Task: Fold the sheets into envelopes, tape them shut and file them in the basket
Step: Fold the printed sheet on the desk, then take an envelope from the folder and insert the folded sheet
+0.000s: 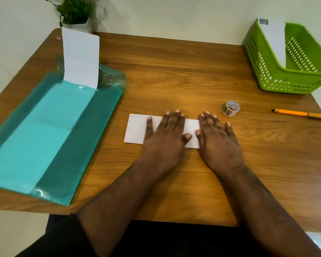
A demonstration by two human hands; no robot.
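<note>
While the green basket (pixel 278 78) stands at the far right corner of the wooden table (pixel 174 71), a folded white sheet (pixel 135 129) near the front edge is pressed flat by the left hand (pixel 165 138) and right hand (pixel 218 140), fingers straight and spread.

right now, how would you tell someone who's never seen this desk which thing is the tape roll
Start at the green basket on the far right corner of the wooden table, then come toward the near edge. The tape roll lies between the right hand and the orange pen. It is the only small round thing there, a ring with a printed pattern on its band.
</note>
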